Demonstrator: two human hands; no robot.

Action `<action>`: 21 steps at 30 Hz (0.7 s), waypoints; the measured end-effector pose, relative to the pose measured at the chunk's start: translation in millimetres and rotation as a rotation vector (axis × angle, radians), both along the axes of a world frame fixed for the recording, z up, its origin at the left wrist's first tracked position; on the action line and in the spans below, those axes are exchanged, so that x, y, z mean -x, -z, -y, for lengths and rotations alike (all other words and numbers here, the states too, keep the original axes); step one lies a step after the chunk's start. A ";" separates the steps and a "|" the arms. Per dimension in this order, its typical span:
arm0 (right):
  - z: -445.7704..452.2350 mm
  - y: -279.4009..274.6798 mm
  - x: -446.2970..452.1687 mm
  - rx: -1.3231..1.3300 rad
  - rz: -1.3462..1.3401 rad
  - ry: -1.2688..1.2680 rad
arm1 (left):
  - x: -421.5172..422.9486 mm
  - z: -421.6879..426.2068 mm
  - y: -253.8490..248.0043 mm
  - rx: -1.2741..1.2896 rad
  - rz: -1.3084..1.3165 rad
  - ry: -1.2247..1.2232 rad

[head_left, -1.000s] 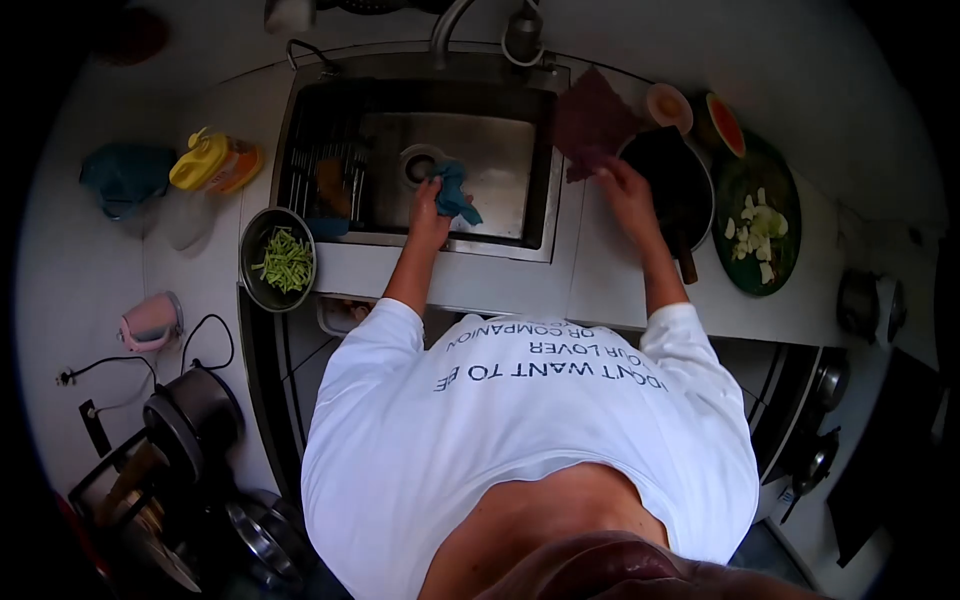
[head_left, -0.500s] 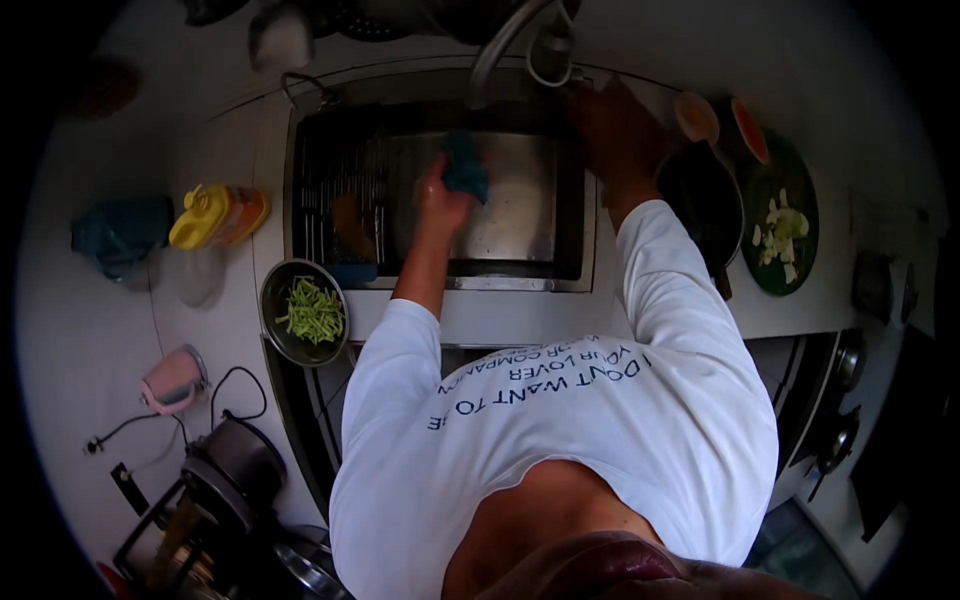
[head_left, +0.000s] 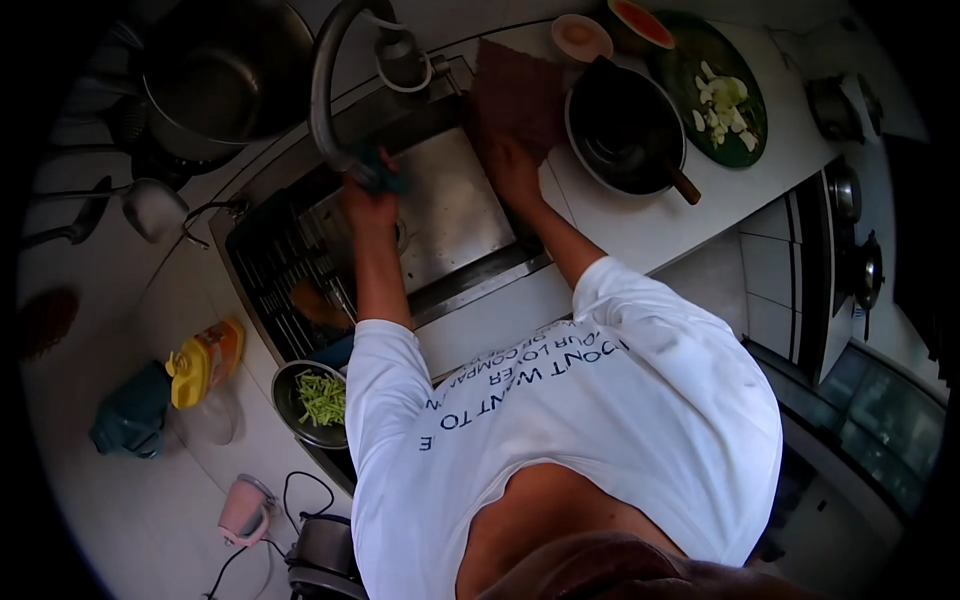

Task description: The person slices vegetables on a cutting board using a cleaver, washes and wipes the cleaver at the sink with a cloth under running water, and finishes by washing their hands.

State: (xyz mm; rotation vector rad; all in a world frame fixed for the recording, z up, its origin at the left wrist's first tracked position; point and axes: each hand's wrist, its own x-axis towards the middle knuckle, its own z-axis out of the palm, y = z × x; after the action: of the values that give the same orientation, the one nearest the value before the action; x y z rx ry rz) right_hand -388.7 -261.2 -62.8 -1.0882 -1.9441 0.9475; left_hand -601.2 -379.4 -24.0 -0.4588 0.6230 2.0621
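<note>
My left hand [head_left: 370, 207] is closed around a teal cloth [head_left: 378, 170] directly below the faucet [head_left: 324, 90], over the steel sink [head_left: 455, 210]. At the sink's right edge is my right hand [head_left: 512, 172], its fingers dark and hard to make out. A reddish-brown cloth [head_left: 518, 92] lies just beyond that hand, and I cannot tell whether the fingers grip it. The black pan [head_left: 625, 125] with a wooden handle sits to the right of this cloth.
A green board [head_left: 735, 145] with cut white pieces stands far right, near a pink bowl [head_left: 580, 38] and a cut watermelon [head_left: 643, 22]. Left of the sink are a bowl of green strips [head_left: 320, 398], a yellow-capped bottle [head_left: 205, 362] and a pink jug [head_left: 245, 508]. A large pot [head_left: 228, 75] stands behind.
The view has turned and shifted. My left hand has moved the teal cloth from the middle of the sink to below the faucet. My right hand has come back from beside the faucet base.
</note>
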 end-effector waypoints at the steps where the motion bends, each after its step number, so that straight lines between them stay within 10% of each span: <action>1: 2.5 -7.6 -16.7 0.021 0.060 0.082 | -3.9 1.6 3.2 0.002 -0.018 0.027; 21: -48.3 59.5 -35.7 0.004 0.199 0.454 | -49.4 30.5 27.5 0.029 -0.002 0.076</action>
State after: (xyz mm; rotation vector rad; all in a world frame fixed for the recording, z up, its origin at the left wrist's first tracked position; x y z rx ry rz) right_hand -353.0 -213.0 -122.3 -1.5892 -1.7310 0.6108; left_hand -551.7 -409.9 -51.6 -0.4425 0.6625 1.9839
